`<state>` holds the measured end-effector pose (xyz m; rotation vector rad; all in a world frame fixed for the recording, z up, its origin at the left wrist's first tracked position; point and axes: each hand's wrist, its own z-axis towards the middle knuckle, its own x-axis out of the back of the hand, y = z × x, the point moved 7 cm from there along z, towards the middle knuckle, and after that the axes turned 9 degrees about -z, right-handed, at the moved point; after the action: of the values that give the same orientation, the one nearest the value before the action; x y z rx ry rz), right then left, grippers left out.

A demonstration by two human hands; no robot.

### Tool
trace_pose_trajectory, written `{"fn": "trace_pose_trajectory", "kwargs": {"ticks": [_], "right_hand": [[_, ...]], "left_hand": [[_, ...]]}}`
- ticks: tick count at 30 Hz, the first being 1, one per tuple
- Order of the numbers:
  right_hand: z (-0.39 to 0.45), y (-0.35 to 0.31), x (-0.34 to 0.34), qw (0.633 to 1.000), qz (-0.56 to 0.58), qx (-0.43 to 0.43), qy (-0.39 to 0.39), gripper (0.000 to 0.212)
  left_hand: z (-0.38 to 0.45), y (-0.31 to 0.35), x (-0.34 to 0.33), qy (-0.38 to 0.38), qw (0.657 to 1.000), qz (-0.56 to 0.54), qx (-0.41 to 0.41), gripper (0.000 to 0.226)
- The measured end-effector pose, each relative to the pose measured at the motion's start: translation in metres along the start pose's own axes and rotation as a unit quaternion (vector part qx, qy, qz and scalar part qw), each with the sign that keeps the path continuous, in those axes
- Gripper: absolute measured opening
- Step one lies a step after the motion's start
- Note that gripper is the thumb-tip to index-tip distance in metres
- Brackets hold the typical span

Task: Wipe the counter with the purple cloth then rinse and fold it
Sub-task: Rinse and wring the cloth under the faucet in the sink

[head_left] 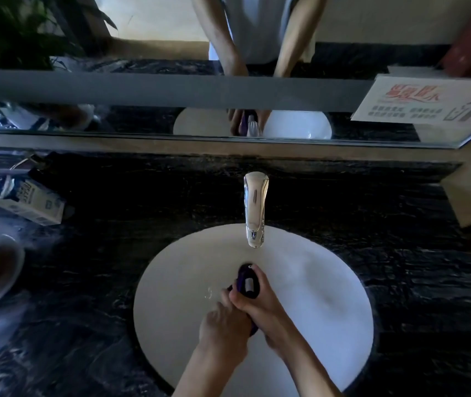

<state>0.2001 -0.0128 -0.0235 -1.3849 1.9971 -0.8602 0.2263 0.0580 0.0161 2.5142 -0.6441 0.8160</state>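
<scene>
Black marble counter (pixel 343 213) with a round white basin (pixel 329 296), whose near rim is cut off by the frame edge. Chrome faucet (pixel 255 207) projects over the basin. Left hand (pixel 224 328) and right hand (pixel 260 303) are both clamped around the purple cloth (pixel 248 283), bunched into a roll mostly hidden by the fingers. Its long axis runs from the wrists toward the faucet, the far end protruding beyond the right hand.

The tap (pixel 255 209) was polished chrome metal, mirror-bright. The basin (pixel 314 296) looked smooth, glossy white ceramic. The bench (pixel 142 202) was dark veined stone with a polished sheen. The cloth (pixel 248 283) was purple fabric, wet-looking. The box (pixel 32 203) was printed card.
</scene>
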Motion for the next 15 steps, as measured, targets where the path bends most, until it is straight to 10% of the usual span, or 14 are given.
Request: {"fn": "trace_pose_trajectory", "kwargs": {"ticks": [2,5,7,10,15], "right_hand": [[0.002,0.006,0.004,1.000,-0.014,-0.013,0.024,0.107],[0.000,0.007,0.023,0.993,-0.003,-0.007,0.121,0.049],[-0.002,0.008,0.037,0.988,0.067,-0.003,0.138,0.023],[-0.004,0.000,0.045,0.982,0.173,-0.007,0.071,0.019],[0.002,-0.028,0.047,0.988,0.149,0.030,0.027,0.037]], "left_hand": [[0.002,-0.001,-0.003,0.009,1.000,0.006,-0.002,0.091],[0.008,-0.015,-0.009,0.007,0.977,-0.213,-0.025,0.102],[0.012,-0.038,0.001,0.048,0.876,-0.478,-0.036,0.077],[0.021,-0.070,-0.007,0.073,0.625,-0.773,0.084,0.045],[0.018,0.003,-0.020,-0.244,0.451,-0.857,0.051,0.088]]}}
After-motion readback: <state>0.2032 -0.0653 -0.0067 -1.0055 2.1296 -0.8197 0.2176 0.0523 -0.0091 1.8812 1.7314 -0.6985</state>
